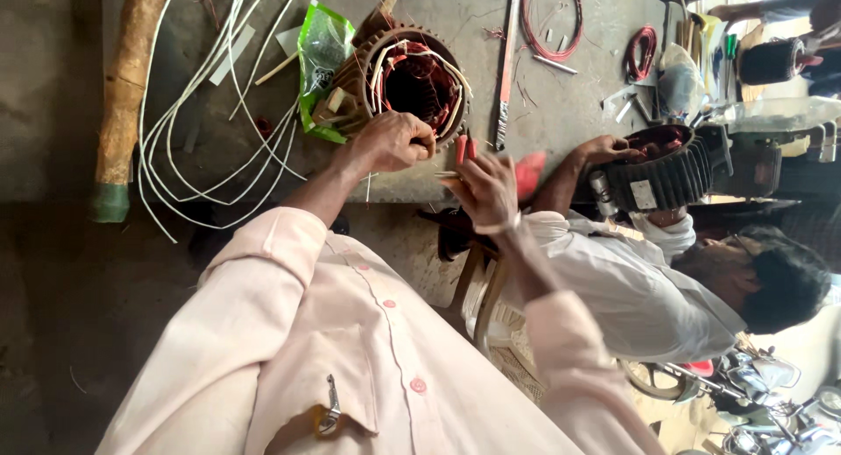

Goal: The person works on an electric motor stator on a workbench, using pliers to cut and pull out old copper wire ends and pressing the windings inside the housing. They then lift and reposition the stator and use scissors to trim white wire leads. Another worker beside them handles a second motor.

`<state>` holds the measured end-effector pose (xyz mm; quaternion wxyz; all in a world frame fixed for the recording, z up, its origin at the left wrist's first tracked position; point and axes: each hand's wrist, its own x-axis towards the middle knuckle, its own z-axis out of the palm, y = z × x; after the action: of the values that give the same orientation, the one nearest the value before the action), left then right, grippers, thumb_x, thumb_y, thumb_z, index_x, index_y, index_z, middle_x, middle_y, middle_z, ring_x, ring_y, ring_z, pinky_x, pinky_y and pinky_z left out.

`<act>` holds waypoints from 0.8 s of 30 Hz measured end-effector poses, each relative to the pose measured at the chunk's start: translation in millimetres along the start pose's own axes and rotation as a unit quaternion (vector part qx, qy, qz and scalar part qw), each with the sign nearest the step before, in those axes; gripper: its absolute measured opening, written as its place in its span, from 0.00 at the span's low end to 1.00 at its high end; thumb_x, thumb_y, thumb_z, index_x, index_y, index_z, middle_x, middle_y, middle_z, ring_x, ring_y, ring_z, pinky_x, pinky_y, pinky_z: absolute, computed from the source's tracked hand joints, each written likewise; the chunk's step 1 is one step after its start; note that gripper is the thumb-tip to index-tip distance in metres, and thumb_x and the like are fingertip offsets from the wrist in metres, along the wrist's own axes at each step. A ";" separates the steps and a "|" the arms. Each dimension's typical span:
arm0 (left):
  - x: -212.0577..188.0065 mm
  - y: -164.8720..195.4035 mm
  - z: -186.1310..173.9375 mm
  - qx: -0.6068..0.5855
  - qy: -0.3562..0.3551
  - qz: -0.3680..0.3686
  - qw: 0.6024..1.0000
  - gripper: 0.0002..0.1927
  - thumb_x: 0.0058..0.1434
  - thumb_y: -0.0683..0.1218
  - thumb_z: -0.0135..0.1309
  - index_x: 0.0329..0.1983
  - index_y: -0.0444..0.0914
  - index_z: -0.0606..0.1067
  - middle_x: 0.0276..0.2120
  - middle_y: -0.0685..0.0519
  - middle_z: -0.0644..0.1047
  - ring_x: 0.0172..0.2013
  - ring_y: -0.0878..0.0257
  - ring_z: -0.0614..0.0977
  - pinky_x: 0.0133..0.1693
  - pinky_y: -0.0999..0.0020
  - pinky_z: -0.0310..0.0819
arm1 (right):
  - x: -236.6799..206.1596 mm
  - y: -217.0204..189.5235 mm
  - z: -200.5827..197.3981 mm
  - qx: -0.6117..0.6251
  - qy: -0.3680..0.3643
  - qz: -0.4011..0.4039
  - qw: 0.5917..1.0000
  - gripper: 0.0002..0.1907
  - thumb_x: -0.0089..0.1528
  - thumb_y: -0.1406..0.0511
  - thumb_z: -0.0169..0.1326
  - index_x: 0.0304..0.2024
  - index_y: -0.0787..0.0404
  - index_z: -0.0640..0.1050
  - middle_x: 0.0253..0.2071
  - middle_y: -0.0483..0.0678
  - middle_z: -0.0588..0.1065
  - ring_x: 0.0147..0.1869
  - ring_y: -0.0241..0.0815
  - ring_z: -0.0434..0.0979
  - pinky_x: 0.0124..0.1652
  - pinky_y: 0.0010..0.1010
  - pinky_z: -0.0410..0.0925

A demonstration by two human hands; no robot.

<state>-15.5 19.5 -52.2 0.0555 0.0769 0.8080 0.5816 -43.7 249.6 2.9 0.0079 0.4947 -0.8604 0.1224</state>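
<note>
Stator: round ribbed metal motor stator (412,83) with copper windings and white sleeved leads, lying at the near edge of the grey bench (561,105).
Progress: coils look seated in the bore; white leads spill loose over the rim, apparently not yet tied or trimmed.
Left hand (392,141): fist closed on the stator's near rim.
Right hand (484,188): fingers narrowed around red-handled pliers (464,148), just beside the stator.
Around: loose white sleeving loops (201,131), green plastic packet (320,48), a co-worker's dark ribbed motor housing (666,170) further along.
</note>
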 end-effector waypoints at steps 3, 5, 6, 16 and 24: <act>-2.2 -1.6 2.4 0.002 0.009 -0.007 1.000 0.10 0.51 0.45 0.56 0.35 0.42 0.84 0.34 0.49 0.84 0.38 0.56 0.86 0.45 0.60 0.78 | -36.0 -24.7 25.4 0.356 0.106 0.394 0.841 0.17 0.71 0.53 0.55 0.41 0.60 0.80 0.30 0.34 0.66 0.32 0.29 0.59 0.32 0.26 0.53; -3.2 -2.6 6.3 0.011 0.034 0.009 0.999 0.10 0.52 0.45 0.56 0.35 0.42 0.84 0.34 0.48 0.84 0.38 0.54 0.86 0.45 0.59 0.78 | -39.0 -35.3 45.6 0.465 0.090 0.490 0.732 0.17 0.68 0.52 0.53 0.43 0.57 0.79 0.26 0.33 0.64 0.27 0.27 0.58 0.27 0.22 0.53; -2.9 -3.8 7.0 0.018 0.049 0.019 0.998 0.10 0.52 0.45 0.56 0.34 0.42 0.84 0.34 0.48 0.84 0.38 0.53 0.86 0.45 0.58 0.78 | -34.3 -40.3 55.5 0.516 0.083 0.528 0.669 0.17 0.66 0.51 0.52 0.43 0.56 0.79 0.24 0.32 0.62 0.24 0.25 0.57 0.24 0.21 0.53; -1.9 -17.5 17.3 0.050 0.056 0.045 0.996 0.09 0.55 0.47 0.56 0.36 0.43 0.84 0.35 0.46 0.82 0.41 0.48 0.84 0.45 0.53 0.76 | -15.7 -40.8 54.3 0.648 0.153 0.512 0.543 0.22 0.72 0.52 0.46 0.43 0.65 0.78 0.21 0.38 0.62 0.21 0.31 0.59 0.22 0.24 0.57; -1.4 -26.9 22.6 0.027 0.056 0.001 0.998 0.09 0.54 0.46 0.55 0.35 0.43 0.84 0.36 0.48 0.83 0.39 0.52 0.85 0.44 0.55 0.77 | -52.7 -55.3 65.7 0.696 0.152 0.400 0.577 0.23 0.67 0.64 0.53 0.66 0.51 0.69 0.31 0.47 0.77 0.24 0.31 0.69 0.24 0.23 0.63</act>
<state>-11.6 31.9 -84.9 0.0080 0.0465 0.8249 0.5633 37.4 253.5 -56.7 -0.2583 -0.0722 -0.6078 0.7474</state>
